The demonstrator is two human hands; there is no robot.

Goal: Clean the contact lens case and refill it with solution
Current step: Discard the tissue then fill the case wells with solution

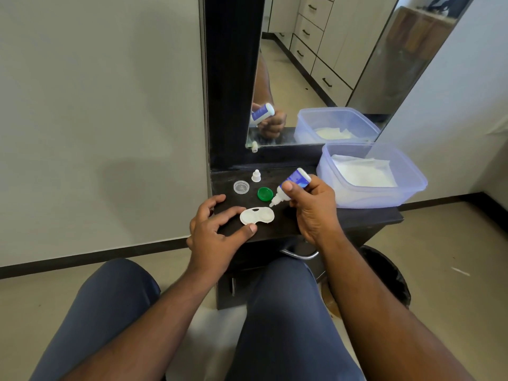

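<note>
The white two-well contact lens case (257, 215) lies uncapped on the dark shelf (357, 215). My left hand (217, 232) steadies it, with forefinger and thumb touching its left end. My right hand (313, 207) grips the small white solution bottle (290, 187) with a blue label, tipped nozzle down. The nozzle tip hangs just above the right well of the case. A green cap (265, 194) and a clear cap (241, 187) lie behind the case. The bottle's small white cap (256, 176) stands near the mirror.
A translucent plastic tub (412, 185) holding white tissue stands at the shelf's right end. A mirror (330, 64) rises behind the shelf. My knees sit below the shelf's front edge, and a dark bin (395, 273) stands on the floor at the right.
</note>
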